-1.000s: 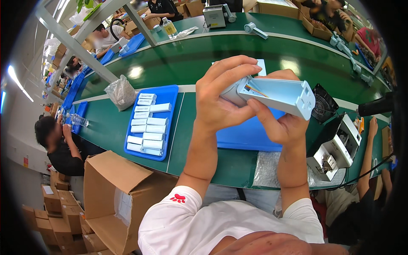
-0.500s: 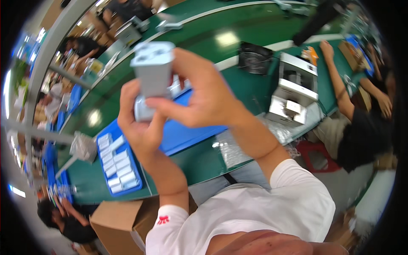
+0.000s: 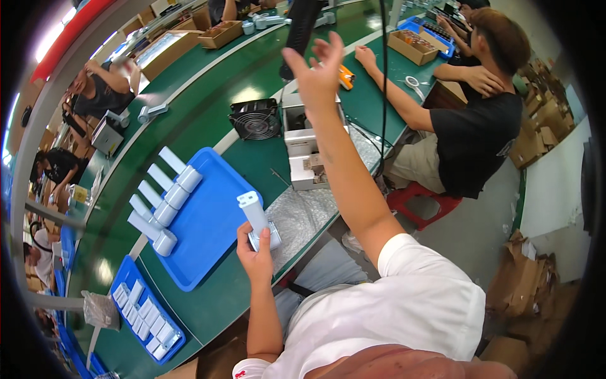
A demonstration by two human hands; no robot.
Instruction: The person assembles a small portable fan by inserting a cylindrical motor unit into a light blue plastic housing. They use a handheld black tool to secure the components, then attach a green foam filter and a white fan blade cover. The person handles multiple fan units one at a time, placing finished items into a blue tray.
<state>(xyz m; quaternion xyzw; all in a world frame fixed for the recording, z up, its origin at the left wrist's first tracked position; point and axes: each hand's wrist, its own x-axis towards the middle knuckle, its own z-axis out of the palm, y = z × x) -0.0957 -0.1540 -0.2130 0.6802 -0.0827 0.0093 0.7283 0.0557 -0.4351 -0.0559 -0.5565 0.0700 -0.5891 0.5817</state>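
Observation:
Near the table's front edge, my left hand [image 3: 255,252] grips a pale blue plastic housing [image 3: 253,211] around its rounded lower part. The straight, squarish arm of this housing points up and shows dark openings at its end. My right hand [image 3: 320,72] is raised ahead with the fingers spread and nothing in them. Just beyond that hand hangs a long black tool [image 3: 302,28]; its exact kind does not show. Several similar L-shaped housings [image 3: 169,211] stand in a row along the far left rim of a large blue tray [image 3: 211,218].
A smaller blue tray [image 3: 170,354] of pale blocks lies at the left. Past the big tray are a black fan [image 3: 255,120], a white metal fixture [image 3: 307,170] and an orange object [image 3: 346,77]. A dark cable [image 3: 384,95] hangs down. At the right sits a co-worker [image 3: 470,126].
My right hand has let go of the pale blue housing and moved up and away toward the black tool. The left hand has lowered with the housing. The view has turned rightward.

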